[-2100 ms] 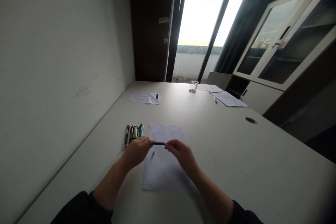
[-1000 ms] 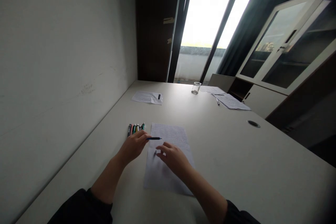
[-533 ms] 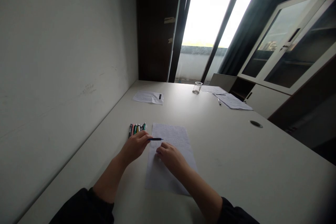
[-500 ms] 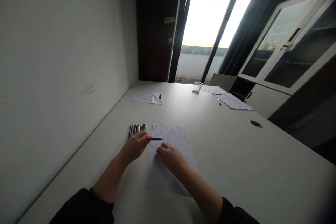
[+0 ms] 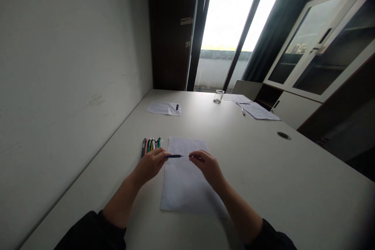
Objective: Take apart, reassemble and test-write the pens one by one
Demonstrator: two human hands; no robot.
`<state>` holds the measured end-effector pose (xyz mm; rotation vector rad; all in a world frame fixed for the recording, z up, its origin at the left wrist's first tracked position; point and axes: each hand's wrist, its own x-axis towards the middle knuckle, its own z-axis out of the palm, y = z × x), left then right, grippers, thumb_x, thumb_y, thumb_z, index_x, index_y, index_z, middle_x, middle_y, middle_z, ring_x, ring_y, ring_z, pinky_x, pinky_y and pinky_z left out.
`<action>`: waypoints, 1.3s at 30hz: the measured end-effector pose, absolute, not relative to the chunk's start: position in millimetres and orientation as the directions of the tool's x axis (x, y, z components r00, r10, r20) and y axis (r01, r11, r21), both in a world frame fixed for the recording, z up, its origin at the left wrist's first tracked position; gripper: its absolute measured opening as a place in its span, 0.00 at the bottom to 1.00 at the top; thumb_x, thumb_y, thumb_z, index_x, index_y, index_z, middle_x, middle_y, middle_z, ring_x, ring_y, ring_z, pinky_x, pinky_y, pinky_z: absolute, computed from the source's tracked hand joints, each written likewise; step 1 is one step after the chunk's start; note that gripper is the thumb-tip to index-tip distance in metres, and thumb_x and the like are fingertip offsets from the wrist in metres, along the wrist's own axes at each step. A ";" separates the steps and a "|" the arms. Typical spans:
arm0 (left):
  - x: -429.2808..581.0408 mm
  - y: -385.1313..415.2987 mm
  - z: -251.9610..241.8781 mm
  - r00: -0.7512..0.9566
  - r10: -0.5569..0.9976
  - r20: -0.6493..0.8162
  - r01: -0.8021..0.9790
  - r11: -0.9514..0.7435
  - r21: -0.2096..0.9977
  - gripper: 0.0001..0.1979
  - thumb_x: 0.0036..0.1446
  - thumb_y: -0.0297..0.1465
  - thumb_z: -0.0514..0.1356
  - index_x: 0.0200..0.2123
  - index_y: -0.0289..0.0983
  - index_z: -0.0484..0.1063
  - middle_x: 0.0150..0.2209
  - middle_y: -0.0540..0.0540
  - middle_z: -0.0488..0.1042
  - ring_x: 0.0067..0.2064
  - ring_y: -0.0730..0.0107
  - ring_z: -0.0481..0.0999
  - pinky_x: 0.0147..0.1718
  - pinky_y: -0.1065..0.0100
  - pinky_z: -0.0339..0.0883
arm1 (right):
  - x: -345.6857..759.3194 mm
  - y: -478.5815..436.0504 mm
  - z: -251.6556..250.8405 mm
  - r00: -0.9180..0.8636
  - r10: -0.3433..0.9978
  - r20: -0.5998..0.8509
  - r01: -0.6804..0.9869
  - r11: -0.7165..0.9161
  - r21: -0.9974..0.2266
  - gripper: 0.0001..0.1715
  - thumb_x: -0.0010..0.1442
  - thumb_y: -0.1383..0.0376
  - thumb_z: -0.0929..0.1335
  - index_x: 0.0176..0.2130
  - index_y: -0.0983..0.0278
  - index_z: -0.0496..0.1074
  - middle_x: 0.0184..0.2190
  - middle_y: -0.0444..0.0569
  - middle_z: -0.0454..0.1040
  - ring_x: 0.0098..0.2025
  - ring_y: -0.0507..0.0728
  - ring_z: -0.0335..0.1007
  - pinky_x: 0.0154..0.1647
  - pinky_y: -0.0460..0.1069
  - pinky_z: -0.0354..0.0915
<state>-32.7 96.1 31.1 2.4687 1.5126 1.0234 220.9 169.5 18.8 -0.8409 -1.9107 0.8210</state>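
Note:
My left hand (image 5: 149,166) is closed on a dark blue pen (image 5: 175,156), held level with its tip pointing right above a handwritten sheet of paper (image 5: 184,191). My right hand (image 5: 206,164) hovers just right of the tip. Its fingers are pinched on a small dark piece that looks like the pen's cap (image 5: 193,157). A short gap separates cap and tip. Several coloured pens (image 5: 150,144) lie in a row on the white table (image 5: 263,179), just beyond my left hand.
Further back lie a folded paper (image 5: 164,108), a small glass (image 5: 217,96), and loose sheets (image 5: 258,110) with a pen (image 5: 242,111). A cable hole (image 5: 283,135) is at the right. A wall runs along the left; a glass-door cabinet (image 5: 322,47) stands right.
My right hand let go of the pen, reached down to a small dark piece on the sheet, then rose with it to the pen's tip. That piece no longer lies on the paper.

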 end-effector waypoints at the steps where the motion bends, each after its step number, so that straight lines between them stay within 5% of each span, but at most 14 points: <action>1: -31.8 96.1 30.4 0.296 0.816 0.497 0.768 -0.512 0.384 0.10 0.67 0.26 0.54 0.49 0.41 0.71 0.43 0.45 0.75 0.44 0.65 0.76 0.44 0.63 0.72 | 220.2 169.3 18.3 -0.381 0.808 0.450 0.231 0.555 -0.799 0.07 0.60 0.61 0.71 0.37 0.61 0.78 0.34 0.48 0.78 0.34 0.55 0.75 0.38 0.49 0.72; 39: -23.7 94.1 32.1 0.308 0.818 0.487 0.749 -0.524 0.406 0.12 0.67 0.26 0.54 0.50 0.43 0.70 0.44 0.46 0.75 0.44 0.66 0.77 0.44 0.63 0.72 | 213.8 162.1 15.8 -0.425 0.766 0.483 0.194 0.598 -0.777 0.08 0.61 0.59 0.71 0.37 0.60 0.78 0.34 0.49 0.78 0.35 0.56 0.76 0.38 0.49 0.73</action>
